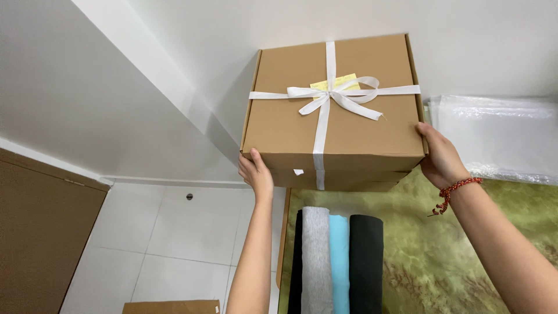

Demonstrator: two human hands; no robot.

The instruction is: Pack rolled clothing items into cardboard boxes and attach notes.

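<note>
The cardboard box (pixel 334 116) with its white ribbon (pixel 331 96) sits clamped between the left hand (pixel 256 171) and right hand (pixel 440 157), held raised ahead, both equally near.

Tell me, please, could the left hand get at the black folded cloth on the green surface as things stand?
Probably not right away: the left hand is pressed against the side of the cardboard box, which both hands hold up. The path down to the black folded cloth itself looks open.

1 cardboard box (pixel 334 125) tied with 1 white ribbon (pixel 332 96), 4 rolled cloths (pixel 340 261), 2 hands, 1 red bracelet (pixel 456 189), 1 stack of clear plastic bags (pixel 500 136).
</note>
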